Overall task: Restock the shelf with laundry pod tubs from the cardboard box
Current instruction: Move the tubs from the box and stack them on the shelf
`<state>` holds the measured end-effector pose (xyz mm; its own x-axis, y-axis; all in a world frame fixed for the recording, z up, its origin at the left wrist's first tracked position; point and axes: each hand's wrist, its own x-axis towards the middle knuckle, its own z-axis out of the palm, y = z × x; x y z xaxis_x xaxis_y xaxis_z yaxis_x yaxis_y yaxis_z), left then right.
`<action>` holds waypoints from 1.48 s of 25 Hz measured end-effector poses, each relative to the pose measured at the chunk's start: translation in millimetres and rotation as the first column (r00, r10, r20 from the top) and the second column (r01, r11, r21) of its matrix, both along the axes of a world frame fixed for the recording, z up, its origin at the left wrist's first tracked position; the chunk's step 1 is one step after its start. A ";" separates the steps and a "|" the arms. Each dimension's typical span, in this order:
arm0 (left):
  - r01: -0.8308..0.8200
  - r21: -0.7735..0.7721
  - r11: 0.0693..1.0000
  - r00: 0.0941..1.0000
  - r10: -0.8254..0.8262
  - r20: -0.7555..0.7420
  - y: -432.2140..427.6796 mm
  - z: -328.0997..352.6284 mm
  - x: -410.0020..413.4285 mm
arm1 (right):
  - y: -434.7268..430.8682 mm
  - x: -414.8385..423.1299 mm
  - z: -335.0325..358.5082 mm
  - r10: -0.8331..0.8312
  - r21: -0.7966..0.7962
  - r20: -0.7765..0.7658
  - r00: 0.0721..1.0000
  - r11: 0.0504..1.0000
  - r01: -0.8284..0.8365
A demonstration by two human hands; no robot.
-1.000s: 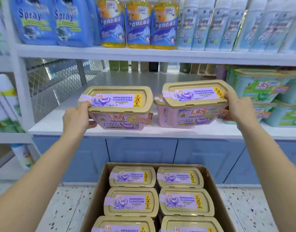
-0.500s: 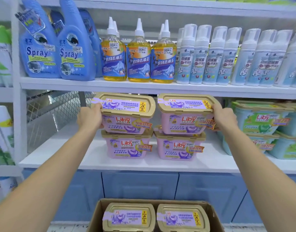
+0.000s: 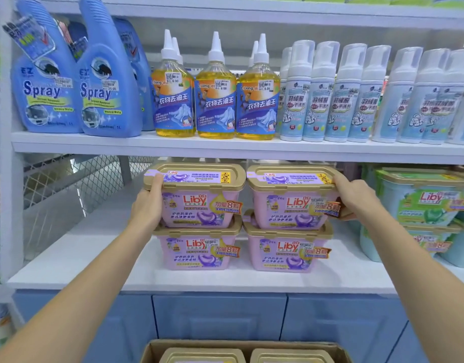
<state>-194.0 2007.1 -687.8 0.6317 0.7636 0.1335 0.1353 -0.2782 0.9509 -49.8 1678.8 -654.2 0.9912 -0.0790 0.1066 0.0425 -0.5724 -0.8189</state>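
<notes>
Two stacks of pink laundry pod tubs with gold lids stand side by side on the white shelf. My left hand grips the left end of the upper left tub, which sits on the lower left tub. My right hand grips the right end of the upper right tub, resting on the lower right tub. Below, the cardboard box shows the gold lids of two more tubs.
Green-lidded tubs are stacked right of the pink ones. A wire mesh panel closes the shelf's left side. The shelf above carries blue spray bottles, yellow bottles and white foam bottles. Blue cabinet doors run below.
Both hands carried the two tubs up and back onto the shelf and set them on top of the lower tubs. The camera tilted up, so most of the box has left view.
</notes>
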 end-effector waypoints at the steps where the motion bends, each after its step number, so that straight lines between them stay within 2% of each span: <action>1: -0.026 0.036 0.999 1.000 0.027 -0.013 -1.0 -0.6 -0.4 | 0.3 -2.9 3.4 0.006 -0.013 -0.005 1.000 1.000 -0.006; 4: -0.107 0.197 0.975 0.989 0.125 -0.083 0.4 0.8 2.6 | -0.4 -6.6 7.6 0.028 -0.022 -0.035 0.999 0.999 -0.028; 8: -0.066 0.228 0.971 0.986 0.098 -0.134 0.7 -0.5 5.3 | -0.9 -6.0 -1.4 0.029 -0.075 0.003 1.000 0.997 -0.029; 12: 0.018 0.256 0.966 1.000 -0.020 0.005 -2.7 -21.9 -4.9 | -9.2 -17.6 -27.9 0.119 -0.123 0.166 0.979 0.987 -0.099; 14: 0.035 0.274 0.961 0.992 -0.067 0.108 -7.1 -44.0 -13.4 | -15.4 -27.7 -52.9 0.176 -0.066 0.278 0.944 0.984 -0.164; 16: -0.007 0.266 0.964 0.989 -0.034 0.146 -9.6 -71.8 -22.8 | -21.1 -35.9 -85.1 0.160 0.046 0.330 0.930 0.982 -0.185; 19: -0.001 0.196 0.981 1.000 -0.003 0.017 -9.8 -112.9 -33.1 | -21.8 -42.3 -136.6 0.173 0.161 0.220 0.960 0.964 -0.211; 21: 0.086 0.191 0.978 0.989 -0.061 -0.134 -12.2 -130.2 -33.5 | -15.0 -42.6 -164.3 0.236 0.072 0.130 0.963 0.967 -0.246; 24: 0.127 0.332 0.935 0.966 -0.041 -0.255 -11.6 -143.1 -23.8 | 1.4 -35.4 -178.4 0.209 -0.027 0.095 0.973 0.978 -0.208; 27: 0.116 0.407 0.906 0.965 -0.005 -0.263 -2.6 -151.0 -12.2 | 14.5 -23.6 -175.1 0.153 -0.021 0.069 0.986 0.988 -0.152; 31: 0.087 0.432 0.898 0.982 -0.004 -0.189 3.9 -159.5 -2.2 | 22.7 -13.1 -176.6 0.096 -0.061 0.078 0.992 0.994 -0.091; 37: 0.145 0.396 0.907 0.978 -0.070 -0.198 0.7 -154.9 28.4 | 14.1 10.1 -175.8 0.094 -0.080 0.105 0.990 0.993 -0.086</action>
<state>-165.5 2007.8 -842.6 0.7486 0.5928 0.2968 0.2368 -0.6573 0.7155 -39.7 1692.9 -830.0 0.9762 0.0221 0.2158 0.1823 -0.6220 -0.7615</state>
